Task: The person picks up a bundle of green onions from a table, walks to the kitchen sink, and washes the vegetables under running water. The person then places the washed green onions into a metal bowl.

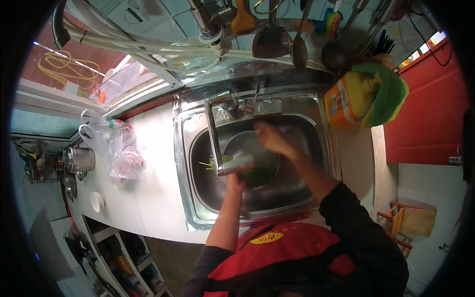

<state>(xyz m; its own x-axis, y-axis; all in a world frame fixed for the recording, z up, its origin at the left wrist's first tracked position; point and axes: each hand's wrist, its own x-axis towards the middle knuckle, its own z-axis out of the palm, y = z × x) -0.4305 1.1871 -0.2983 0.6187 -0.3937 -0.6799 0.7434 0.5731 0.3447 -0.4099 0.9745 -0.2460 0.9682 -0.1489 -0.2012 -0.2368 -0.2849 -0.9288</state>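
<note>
My left hand [235, 182] is low in the stainless steel sink, partly hidden under the end of the faucet spout [237, 165]. It is at a bunch of green leafy stalks [256, 176], whose pale ends stick out left of the spout; its fingers are hidden, so the grip cannot be told. My right hand [272, 139], blurred, hovers over the right part of the basin [300, 185], apart from the greens. Whether it holds anything cannot be told. The faucet lever [256, 97] stands at the back rim.
Plastic bags [124, 156], a white bowl [97, 201] and a metal pot [81, 159] stand on the left counter. A yellow-orange container with a green cloth [395, 96] is at the sink's right back corner. Ladles and a spatula [272, 41] hang behind the sink.
</note>
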